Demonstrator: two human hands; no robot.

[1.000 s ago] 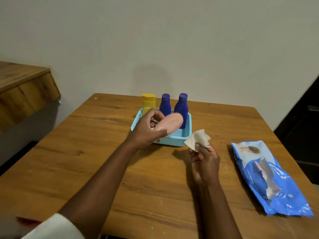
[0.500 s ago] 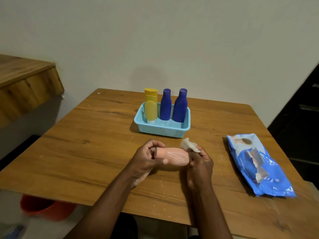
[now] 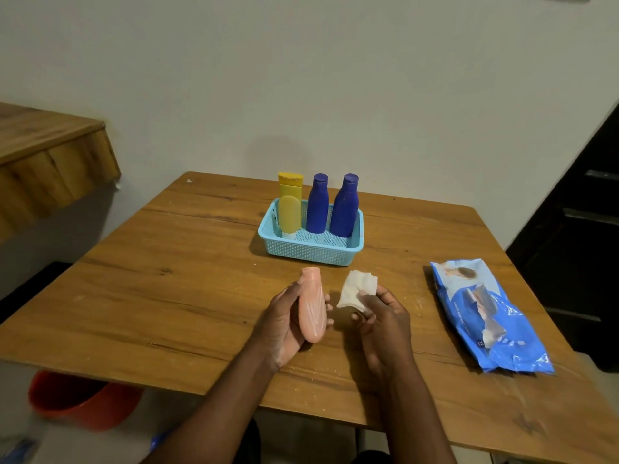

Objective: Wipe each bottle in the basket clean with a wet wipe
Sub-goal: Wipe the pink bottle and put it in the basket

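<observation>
The pink bottle [image 3: 312,304] is out of the basket [image 3: 310,251] and sits in the left hand [image 3: 284,324], low in the middle of the frame, just above the table [image 3: 167,296]. Its long side runs up and down in the frame, a little tilted. The narrow end points up toward the basket, and the fat round end points down toward the person. The left grip is wrapped around the bottle from the side, with the fingertips peeking out on its right edge. White streaks show on the bottle's front, so it looks like the wiping of this one is only just starting or is part way done. Just to the right, close by but not touching the bottle, the right hand [image 3: 382,316] pinches a crumpled white wipe [image 3: 356,291] between thumb and fingers. Above them, in the middle of the frame, the blue basket holds three more bottles standing up: a yellow bottle [image 3: 289,209] on the left and two dark blue bottles [image 3: 317,204] beside it. I think those three still need a wipe, though I cannot tell if any is clean already. At the right of the frame a blue wipes pack [image 3: 485,313] lies flat on the table. An orange bucket [image 3: 80,401] peeks out under the table at the lower left.
</observation>
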